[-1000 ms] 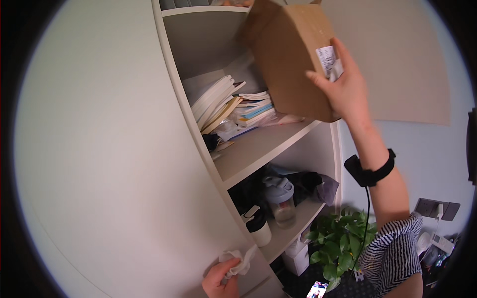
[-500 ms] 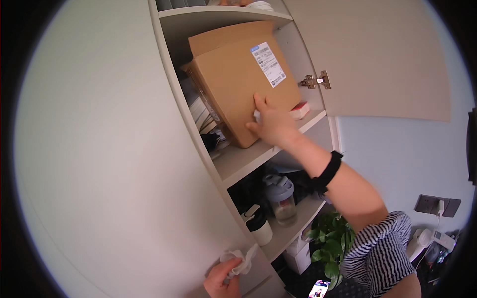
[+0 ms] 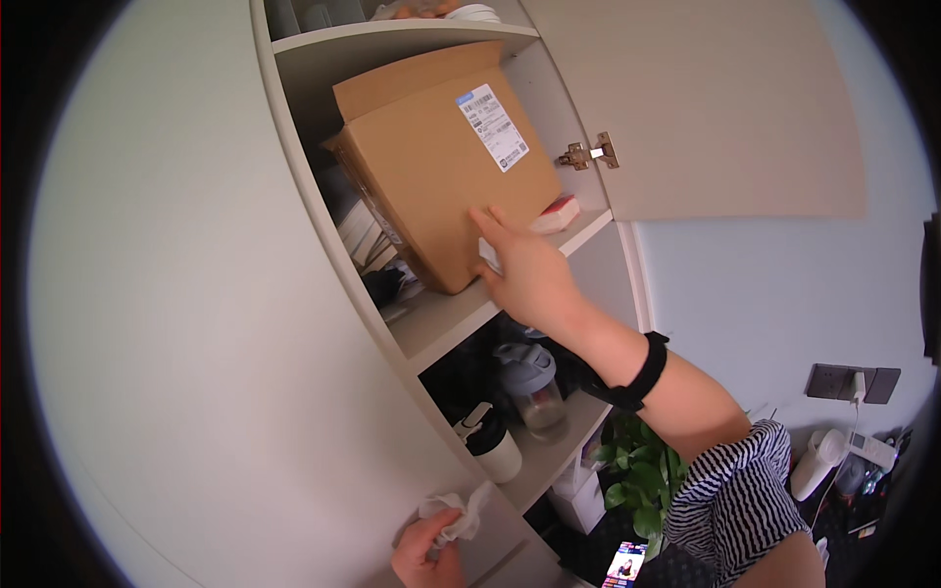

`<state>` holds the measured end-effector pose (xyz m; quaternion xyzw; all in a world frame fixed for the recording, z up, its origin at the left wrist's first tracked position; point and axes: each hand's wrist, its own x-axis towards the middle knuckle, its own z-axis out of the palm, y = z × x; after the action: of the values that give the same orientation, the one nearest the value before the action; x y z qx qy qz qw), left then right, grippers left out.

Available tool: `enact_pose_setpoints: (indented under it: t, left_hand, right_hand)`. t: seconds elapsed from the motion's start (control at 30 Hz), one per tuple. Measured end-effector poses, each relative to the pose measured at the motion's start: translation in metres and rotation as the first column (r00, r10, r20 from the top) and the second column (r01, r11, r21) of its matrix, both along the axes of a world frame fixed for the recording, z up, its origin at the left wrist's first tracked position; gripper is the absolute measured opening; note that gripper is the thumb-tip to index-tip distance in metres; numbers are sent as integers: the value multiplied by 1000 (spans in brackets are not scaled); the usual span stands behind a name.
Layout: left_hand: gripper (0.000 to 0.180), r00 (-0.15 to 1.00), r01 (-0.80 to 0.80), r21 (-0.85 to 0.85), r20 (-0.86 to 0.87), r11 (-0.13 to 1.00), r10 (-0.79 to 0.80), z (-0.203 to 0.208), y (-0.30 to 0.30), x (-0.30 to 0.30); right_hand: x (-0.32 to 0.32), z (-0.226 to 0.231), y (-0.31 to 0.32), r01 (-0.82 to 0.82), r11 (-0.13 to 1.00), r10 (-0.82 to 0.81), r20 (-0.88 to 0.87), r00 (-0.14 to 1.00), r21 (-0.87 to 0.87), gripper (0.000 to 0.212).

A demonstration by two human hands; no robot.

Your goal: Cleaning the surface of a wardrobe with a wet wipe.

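From my remote seat, the largest thing I see is a pale cabinet panel [image 3: 186, 314], filling nine o'clock. A swung-out cabinet door [image 3: 725, 108] spans two o'clock, with a bluish wall [image 3: 755, 284] at three. The cardboard box [image 3: 431, 186] sits at twelve, on a cabinet shelf [image 3: 431, 328], tilted, its top flap standing up and a white label on its face. Pale books [image 3: 359, 235] show past its nine o'clock side.

A leafy plant [image 3: 637, 475] grows between four and five, beside a striped sleeve [image 3: 740, 495]. My two hands differ: the right hand [image 3: 529, 269], black strap at its wrist, lies just off centre toward two, fingers spread against the box's lower face. A white patch shows by its thumb; I cannot tell what it is. The left hand [image 3: 428, 554], just past six, is closed around a crumpled white tissue [image 3: 472, 510].

On the shelf below stand a clear bottle [image 3: 537, 392] with a grey lid at five and a black-lidded white cup [image 3: 498, 456] at six. Smaller yet, I find a lit phone [image 3: 625, 563] at five, a red-and-white carton [image 3: 559, 216] near half past one, and a metal hinge [image 3: 588, 154] at one.
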<state>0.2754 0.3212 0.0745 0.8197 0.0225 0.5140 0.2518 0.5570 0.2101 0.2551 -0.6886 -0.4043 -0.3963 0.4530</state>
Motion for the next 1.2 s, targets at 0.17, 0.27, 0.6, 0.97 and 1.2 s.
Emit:
enact_pose_setpoints:
  t: [0.17, 0.27, 0.6, 0.97, 1.2]
  left_hand:
    - [31, 999, -42, 1, -30, 999, 42, -5, 6, -5]
    - [32, 999, -42, 39, -12, 998, 43, -3, 4, -3]
    - [30, 998, 36, -171, 63, 985, -26, -9, 2, 0]
    - [24, 996, -87, -169, -33, 982, 83, -19, 5, 0]
    - [25, 993, -115, -193, -33, 975, 110, -15, -11, -4]
  right_hand:
    - [9, -37, -51, -242, 914, 318, -204, 926, 326, 49]
    - [51, -64, -108, -114, 600, 588, -341, 733, 792, 48]
    - [127, -96, -236, -25, 332, 562, -177, 808, 943, 60]
    - [108, -94, -242, -12, 380, 604, -238, 760, 925, 27]
    - [81, -104, -221, -54, 420, 556, -210, 804, 906, 40]
